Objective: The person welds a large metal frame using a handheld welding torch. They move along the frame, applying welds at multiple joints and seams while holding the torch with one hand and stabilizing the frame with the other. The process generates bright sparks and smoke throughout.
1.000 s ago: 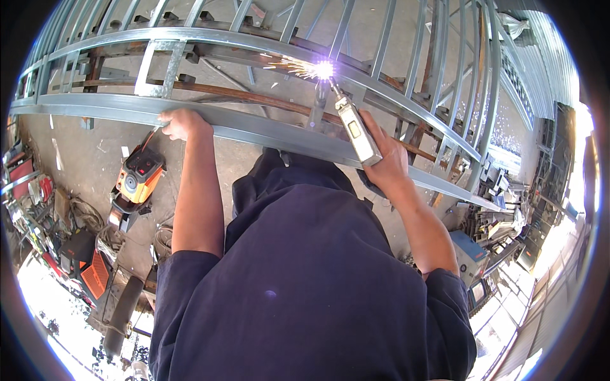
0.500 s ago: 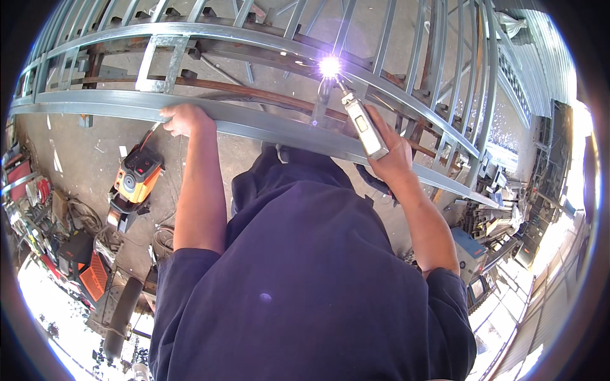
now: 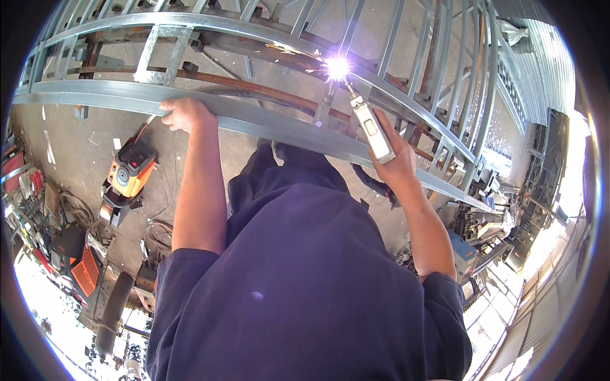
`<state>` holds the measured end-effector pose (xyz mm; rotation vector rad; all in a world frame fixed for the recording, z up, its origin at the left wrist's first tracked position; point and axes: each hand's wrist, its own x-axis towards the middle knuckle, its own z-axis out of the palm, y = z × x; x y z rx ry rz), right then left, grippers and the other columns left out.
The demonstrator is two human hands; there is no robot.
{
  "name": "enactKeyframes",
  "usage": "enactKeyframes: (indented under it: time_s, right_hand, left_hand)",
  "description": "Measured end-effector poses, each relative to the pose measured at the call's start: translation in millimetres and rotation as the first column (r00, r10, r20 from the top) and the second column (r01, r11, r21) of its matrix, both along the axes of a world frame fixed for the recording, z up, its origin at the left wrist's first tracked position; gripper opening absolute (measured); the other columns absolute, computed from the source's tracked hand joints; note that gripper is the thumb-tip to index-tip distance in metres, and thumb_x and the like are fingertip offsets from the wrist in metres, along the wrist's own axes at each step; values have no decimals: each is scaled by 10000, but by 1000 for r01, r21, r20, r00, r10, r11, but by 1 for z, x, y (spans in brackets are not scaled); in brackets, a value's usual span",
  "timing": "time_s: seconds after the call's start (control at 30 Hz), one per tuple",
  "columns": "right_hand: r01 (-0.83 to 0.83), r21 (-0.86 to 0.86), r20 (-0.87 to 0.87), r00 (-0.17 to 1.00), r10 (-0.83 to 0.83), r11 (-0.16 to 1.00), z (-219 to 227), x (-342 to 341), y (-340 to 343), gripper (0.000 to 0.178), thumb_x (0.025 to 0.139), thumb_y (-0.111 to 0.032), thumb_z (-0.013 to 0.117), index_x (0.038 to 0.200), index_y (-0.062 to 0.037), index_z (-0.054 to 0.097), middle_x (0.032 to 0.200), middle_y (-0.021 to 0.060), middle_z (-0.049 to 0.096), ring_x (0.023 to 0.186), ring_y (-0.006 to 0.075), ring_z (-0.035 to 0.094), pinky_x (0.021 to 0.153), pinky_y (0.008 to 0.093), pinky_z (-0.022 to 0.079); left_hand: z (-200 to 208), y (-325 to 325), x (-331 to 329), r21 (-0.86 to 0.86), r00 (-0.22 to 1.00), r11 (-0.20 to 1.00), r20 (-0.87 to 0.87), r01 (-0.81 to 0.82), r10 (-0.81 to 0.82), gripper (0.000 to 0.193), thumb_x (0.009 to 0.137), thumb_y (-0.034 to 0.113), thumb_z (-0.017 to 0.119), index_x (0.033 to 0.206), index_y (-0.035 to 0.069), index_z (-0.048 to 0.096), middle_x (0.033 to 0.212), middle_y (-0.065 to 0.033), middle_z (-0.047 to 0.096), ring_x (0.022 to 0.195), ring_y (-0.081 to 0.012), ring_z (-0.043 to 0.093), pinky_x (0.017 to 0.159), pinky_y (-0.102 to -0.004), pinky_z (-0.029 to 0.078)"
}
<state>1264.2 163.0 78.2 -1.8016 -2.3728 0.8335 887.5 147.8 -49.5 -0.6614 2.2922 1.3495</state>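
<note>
My right hand (image 3: 399,152) is wrapped round a boxy pale welding torch (image 3: 373,132), its thin nozzle slanting up and left. At the nozzle's tip a white-violet arc (image 3: 337,68) burns against the inner rail (image 3: 254,28) of a galvanized steel frame, where a short upright meets it. Glare hides the joint itself, and sparks fly off to the left. My left hand (image 3: 189,115) grips the near rail (image 3: 267,131) of the same frame, left of my body, with its fingers over the edge.
An orange-and-black machine (image 3: 129,170) with a cable stands on the concrete floor at left. Cables, tools and an orange-fronted box (image 3: 84,271) crowd the lower left. Metal scraps and a blue-grey box (image 3: 462,254) lie at right. The frame's long bars (image 3: 387,38) stretch away ahead.
The torch and arc have shifted slightly right and down in view, and the sparks now reach farther left. My left hand keeps its grip on the near rail.
</note>
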Motion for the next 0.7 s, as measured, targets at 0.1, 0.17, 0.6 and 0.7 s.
enactKeyframes:
  time_s: [0.1, 0.17, 0.6, 0.7]
  right_hand:
    - [41, -74, -56, 997, -45, 996, 5, 5, 0, 739, 861, -111, 722, 1532, -273, 461, 1176, 157, 722, 1056, 396, 697, 879, 433, 564]
    - [-11, -69, -19, 1000, 9, 998, 12, 16, -3, 774, 844, -97, 736, 1537, -266, 435, 1170, 159, 720, 1050, 402, 695, 862, 455, 566]
    - [-58, -21, 39, 997, 59, 998, 12, 90, -4, 881, 783, -115, 789, 1556, -289, 402, 1319, 130, 667, 1123, 395, 668, 899, 470, 561]
    - [-128, 5, 32, 991, 128, 992, 0, 88, 4, 904, 787, -91, 751, 1577, -298, 364, 1228, 132, 682, 1086, 392, 670, 870, 480, 556]
  left_hand:
    - [-1, 0, 1, -14, 1000, 1000, -9, 4, -4, 819, 1066, 604, 179, 1574, -38, 186, 1585, -316, 244, 1393, -494, 423, 1130, -553, 468]
    - [-6, 1, -1, -6, 1000, 1000, -16, -12, 12, 813, 1066, 597, 188, 1570, -41, 192, 1571, -320, 264, 1392, -496, 422, 1132, -559, 464]
    - [-15, 5, -5, 25, 997, 997, -39, -69, 70, 773, 1059, 581, 240, 1538, -23, 300, 1567, -272, 319, 1374, -444, 463, 1121, -543, 478]
    - [-64, -18, -42, -95, 987, 995, -156, 11, -25, 765, 1060, 578, 241, 1526, -23, 320, 1563, -262, 331, 1363, -436, 475, 1115, -533, 482]
